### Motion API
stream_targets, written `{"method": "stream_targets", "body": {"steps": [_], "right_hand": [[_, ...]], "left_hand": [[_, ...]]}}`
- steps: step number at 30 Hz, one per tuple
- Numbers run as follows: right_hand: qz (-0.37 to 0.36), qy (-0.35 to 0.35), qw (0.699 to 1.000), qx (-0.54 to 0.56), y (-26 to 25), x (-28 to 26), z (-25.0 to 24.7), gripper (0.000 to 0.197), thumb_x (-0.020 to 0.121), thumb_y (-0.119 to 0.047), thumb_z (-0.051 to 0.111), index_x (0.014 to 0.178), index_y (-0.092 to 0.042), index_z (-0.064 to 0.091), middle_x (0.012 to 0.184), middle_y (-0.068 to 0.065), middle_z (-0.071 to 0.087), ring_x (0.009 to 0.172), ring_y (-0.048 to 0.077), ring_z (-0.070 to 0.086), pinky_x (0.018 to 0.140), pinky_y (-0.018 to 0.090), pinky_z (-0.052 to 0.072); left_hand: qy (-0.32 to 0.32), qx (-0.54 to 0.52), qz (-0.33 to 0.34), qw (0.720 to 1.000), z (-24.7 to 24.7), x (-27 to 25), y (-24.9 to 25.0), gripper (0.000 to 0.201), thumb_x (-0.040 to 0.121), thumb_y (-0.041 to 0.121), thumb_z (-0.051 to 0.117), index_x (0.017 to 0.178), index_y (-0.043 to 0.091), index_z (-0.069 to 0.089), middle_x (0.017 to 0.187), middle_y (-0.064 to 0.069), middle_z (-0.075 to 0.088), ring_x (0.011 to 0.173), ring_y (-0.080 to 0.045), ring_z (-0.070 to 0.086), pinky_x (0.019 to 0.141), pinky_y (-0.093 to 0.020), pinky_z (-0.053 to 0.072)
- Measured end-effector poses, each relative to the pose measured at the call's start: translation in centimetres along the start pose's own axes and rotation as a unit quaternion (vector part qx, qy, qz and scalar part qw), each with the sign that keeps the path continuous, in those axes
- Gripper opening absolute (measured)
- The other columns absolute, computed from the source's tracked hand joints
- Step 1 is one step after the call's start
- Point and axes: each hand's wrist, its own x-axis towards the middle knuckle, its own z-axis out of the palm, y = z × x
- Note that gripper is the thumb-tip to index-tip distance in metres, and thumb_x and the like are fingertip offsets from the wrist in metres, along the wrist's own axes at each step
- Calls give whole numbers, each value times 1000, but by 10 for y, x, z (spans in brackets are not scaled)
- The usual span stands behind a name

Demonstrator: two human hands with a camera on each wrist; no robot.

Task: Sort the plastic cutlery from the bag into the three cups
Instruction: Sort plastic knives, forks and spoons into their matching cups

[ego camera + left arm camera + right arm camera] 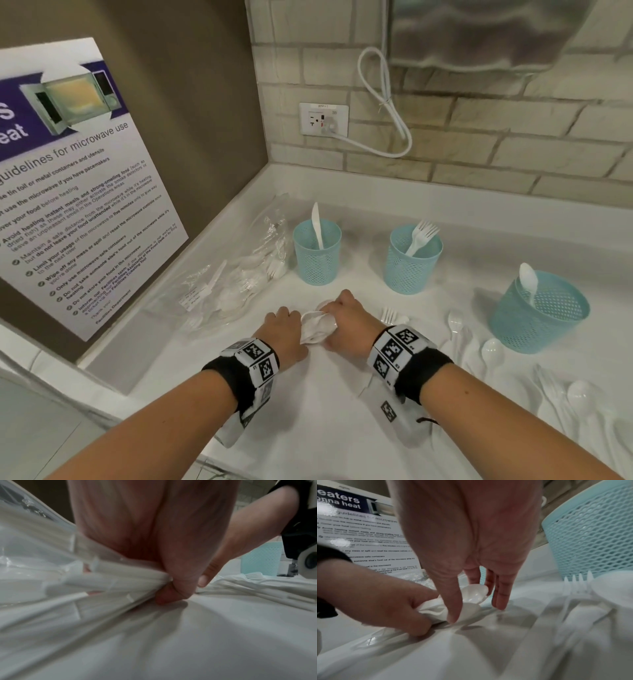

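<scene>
My left hand [295,327] grips a bundle of white plastic spoons [317,328] by the handles, low over the counter. In the left wrist view the left hand [171,588] is curled tight round the handles [120,578]. My right hand [476,609] has its thumb and fingers on either side of the spoon bowls [475,594], pinching them. Three blue mesh cups stand behind. The left cup [317,263] holds a knife, the middle cup [412,270] holds forks, and the right cup [544,322] holds a spoon. The clear bag [239,274] lies at the left with cutlery in it.
Loose white forks and spoons [486,353] lie scattered on the white counter [325,411] right of my hands, below the right cup. A microwave poster [68,192] leans on the left wall. A socket with a cable [323,120] is on the tiled back wall.
</scene>
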Motion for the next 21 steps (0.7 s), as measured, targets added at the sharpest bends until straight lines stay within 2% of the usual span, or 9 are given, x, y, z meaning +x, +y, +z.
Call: {"method": "stream_targets", "body": {"steps": [3, 6, 8, 10, 12, 14, 15, 18, 21], "right_hand": [[5, 36, 999, 25, 1, -8, -13, 53, 72, -31, 73, 120, -19, 52, 127, 3, 27, 118, 22, 33, 102, 30, 37], [-7, 58, 995, 85, 1, -15, -32, 61, 72, -20, 72, 125, -19, 41, 139, 1, 18, 128, 21, 27, 102, 24, 31], [-26, 69, 979, 189, -3, -18, -45, 68, 75, -12, 67, 132, -21, 31, 138, 0, 27, 128, 20, 36, 100, 25, 36], [-41, 87, 948, 305, -10, -21, -57, 71, 80, -12, 67, 136, -26, 27, 132, -3, 40, 116, 13, 47, 94, 23, 43], [-56, 144, 926, 344, -21, -20, -67, 61, 83, -21, 69, 134, -26, 36, 121, -5, 51, 103, 1, 52, 85, 13, 43], [-82, 219, 922, 309, -31, -17, -76, 41, 86, -23, 66, 124, -21, 51, 115, -3, 54, 99, -7, 50, 81, 4, 39], [-99, 250, 919, 289, -35, -16, -80, 31, 88, -20, 64, 118, -18, 56, 114, -2, 54, 99, -10, 48, 82, 2, 36], [-163, 318, 901, 245, -48, -16, -94, 24, 90, -13, 59, 113, -14, 56, 112, -1, 54, 103, -12, 44, 89, 0, 29], [-201, 331, 890, 242, -57, -15, -99, 30, 91, -13, 57, 120, -13, 50, 118, -1, 54, 112, -4, 46, 97, 5, 30]], "left_hand": [[18, -22, 31, 999, -3, 1, -3, 40, 90, 28, 52, 121, 8, 38, 118, -12, 52, 103, -32, 55, 80, -36, 42], [29, -66, 62, 996, -10, 5, -3, 37, 91, 25, 52, 121, 11, 36, 104, -12, 59, 91, -31, 60, 70, -35, 42], [41, -101, 93, 990, -17, 6, -2, 38, 91, 24, 53, 122, 12, 36, 100, -10, 59, 88, -31, 60, 72, -36, 44], [73, -144, 131, 978, -24, 9, -1, 42, 90, 22, 55, 127, 14, 36, 104, -8, 61, 90, -29, 61, 78, -37, 48], [103, -210, 172, 957, -32, 13, 0, 51, 89, 20, 56, 134, 18, 33, 118, -3, 60, 101, -22, 61, 88, -35, 48], [128, -288, 211, 925, -42, 17, 6, 58, 89, 15, 57, 140, 21, 30, 131, 9, 50, 116, -6, 50, 97, -18, 39], [144, -325, 232, 906, -48, 19, 10, 59, 88, 12, 58, 140, 21, 31, 133, 13, 46, 119, 2, 45, 98, -11, 34], [199, -418, 250, 850, -62, 28, 20, 52, 86, 3, 61, 130, 20, 40, 126, 18, 48, 116, 19, 41, 101, -9, 33], [222, -480, 230, 817, -69, 30, 29, 41, 85, 0, 62, 121, 14, 48, 115, 12, 57, 109, 15, 49, 93, -9, 39]]}}
